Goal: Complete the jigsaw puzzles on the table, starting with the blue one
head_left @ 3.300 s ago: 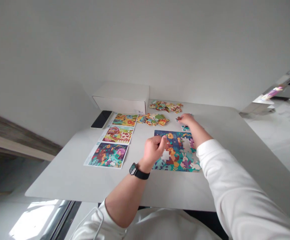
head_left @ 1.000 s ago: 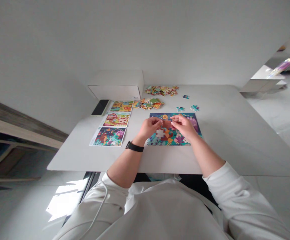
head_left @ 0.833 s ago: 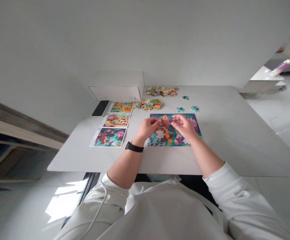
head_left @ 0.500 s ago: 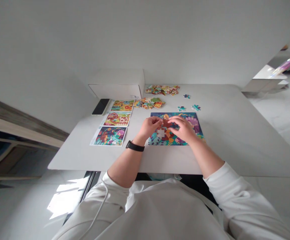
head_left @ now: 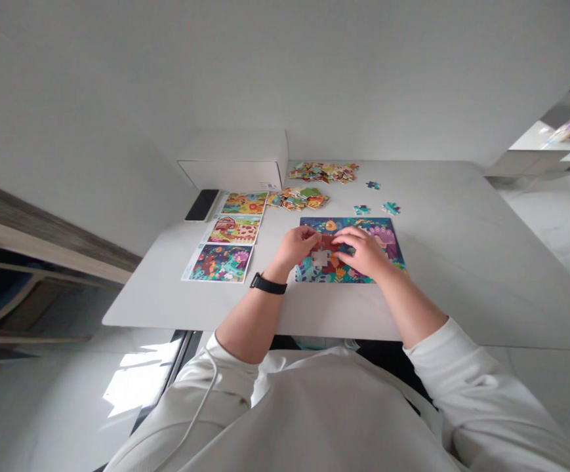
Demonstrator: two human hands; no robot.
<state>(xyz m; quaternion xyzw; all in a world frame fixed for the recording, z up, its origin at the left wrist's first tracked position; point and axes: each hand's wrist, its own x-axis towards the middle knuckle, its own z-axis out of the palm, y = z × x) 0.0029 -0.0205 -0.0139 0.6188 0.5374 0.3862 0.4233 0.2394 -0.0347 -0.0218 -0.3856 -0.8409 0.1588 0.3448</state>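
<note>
Right hand (head_left: pixel 363 252) rests curled on a reddish-brown cardboard jigsaw piece (head_left: pixel 325 244); grip cannot be told. Left hand (head_left: pixel 294 246) curled just beside it. Piece lies on the multicoloured, partly assembled jigsaw puzzle (head_left: pixel 358 226), near the front edge of the white table (head_left: pixel 442 262).

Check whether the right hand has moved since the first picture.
Yes. The right hand has moved nearer the person, from beyond the far edge of the jigsaw puzzle onto it.
</note>
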